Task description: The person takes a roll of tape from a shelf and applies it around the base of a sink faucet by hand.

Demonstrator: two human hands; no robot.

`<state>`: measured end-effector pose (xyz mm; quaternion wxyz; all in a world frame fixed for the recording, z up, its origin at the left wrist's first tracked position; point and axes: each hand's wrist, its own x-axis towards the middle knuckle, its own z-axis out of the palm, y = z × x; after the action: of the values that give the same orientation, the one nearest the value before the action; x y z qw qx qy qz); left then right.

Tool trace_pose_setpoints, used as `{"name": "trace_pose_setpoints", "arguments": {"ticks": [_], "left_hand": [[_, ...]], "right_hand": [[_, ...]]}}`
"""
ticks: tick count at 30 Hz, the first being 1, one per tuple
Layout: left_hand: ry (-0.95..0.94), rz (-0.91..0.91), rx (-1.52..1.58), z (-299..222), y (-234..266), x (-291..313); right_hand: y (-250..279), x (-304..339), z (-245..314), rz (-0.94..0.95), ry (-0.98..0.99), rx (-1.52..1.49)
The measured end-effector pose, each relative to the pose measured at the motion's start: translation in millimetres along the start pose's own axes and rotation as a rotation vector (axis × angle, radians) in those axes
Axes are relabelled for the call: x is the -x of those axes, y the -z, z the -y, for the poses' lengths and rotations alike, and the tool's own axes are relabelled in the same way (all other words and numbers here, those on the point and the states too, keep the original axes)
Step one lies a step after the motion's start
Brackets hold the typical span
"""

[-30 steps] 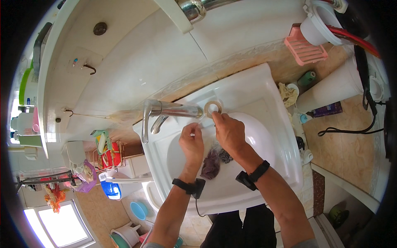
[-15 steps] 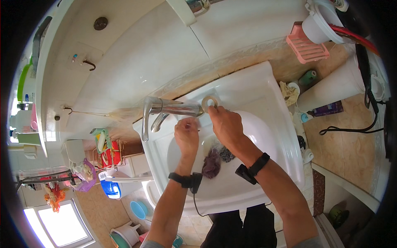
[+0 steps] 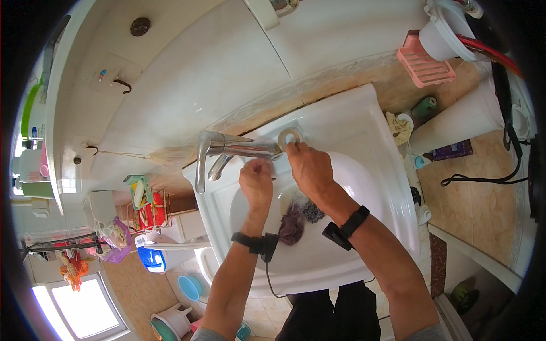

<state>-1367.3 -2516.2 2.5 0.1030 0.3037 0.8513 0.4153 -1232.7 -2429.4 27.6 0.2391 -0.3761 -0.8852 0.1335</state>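
The right hand (image 3: 310,170) pinches a flat beige ring (image 3: 281,139), round with no long axis, beyond its fingertips, beside the chrome metal faucet's (image 3: 244,148) right end. The left hand (image 3: 256,182) is near-left of the ring, fingers curled; I cannot tell whether it holds anything. Nearer, a crumpled purple cloth (image 3: 291,226) lies in the white ceramic washbasin (image 3: 398,238). Far right is a pink slatted plastic rack (image 3: 427,66).

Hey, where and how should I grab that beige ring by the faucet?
I'd pinch the beige ring by its near rim, coming from your own side, where your right hand grips it. It's an open loop, so the narrow band likely suits a pinch, and the faucet crowds its left.
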Motion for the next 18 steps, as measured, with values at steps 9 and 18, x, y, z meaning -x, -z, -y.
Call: {"name": "trace_pose_setpoints", "arguments": {"ticks": [9, 18], "left_hand": [[-0.011, -0.003, -0.005, 9, -1, -4], [-0.028, -0.034, -0.009, 9, -3, -4]], "right_hand": [[-3, -3, 1, 0.013, -0.009, -0.002], [-5, -2, 1, 0.023, -0.032, -0.023]]}}
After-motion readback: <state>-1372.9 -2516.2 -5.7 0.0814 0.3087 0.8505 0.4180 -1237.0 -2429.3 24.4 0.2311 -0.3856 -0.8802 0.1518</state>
